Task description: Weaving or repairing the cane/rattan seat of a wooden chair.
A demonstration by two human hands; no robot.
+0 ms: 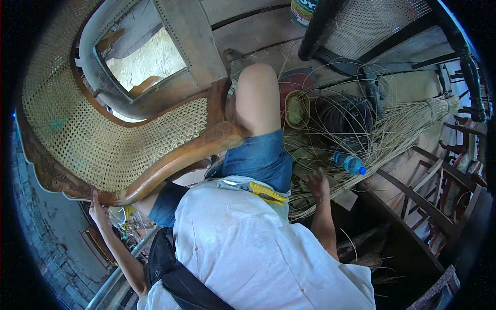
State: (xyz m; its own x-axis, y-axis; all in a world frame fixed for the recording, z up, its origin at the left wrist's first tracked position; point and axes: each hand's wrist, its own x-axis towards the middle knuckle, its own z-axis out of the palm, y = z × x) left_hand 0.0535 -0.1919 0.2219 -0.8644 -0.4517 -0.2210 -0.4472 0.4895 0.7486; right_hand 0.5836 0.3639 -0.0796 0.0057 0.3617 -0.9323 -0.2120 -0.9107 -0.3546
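- The cane-seated wooden chair (111, 132) fills the left of the view, tipped on its side across the person's lap; its woven panel faces up and its carved brown rail curves along the lower edge.
- A second dark chair (382, 26) with a woven seat stands at the top right, well apart from the hands.
- A loose heap of cane strands (361, 139) spreads over the floor at right, one bundle tied like a broom; this is the stock the work draws on, and it lies just beyond the right knee.
- The left hand (98, 209) sits on the underside of the chair's rail at lower left, fingers pressed against the wood; it steadies the frame rather than wraps it, so the grip looks flat and loose.
- The right hand (316, 185) reaches down into the strands with fingers spread and part-curled; whether it has closed on a strand I cannot tell.
- To do this well, I judge the left hand should keep the chair from rocking while the right singles out one long unbroken strand; pull it along its length, not across the heap, to avoid tangles.
- A plastic bottle (350, 163) with a blue cap lies among the strands near the right hand.
- A yellow-handled tool (268, 192) rests on the lap.
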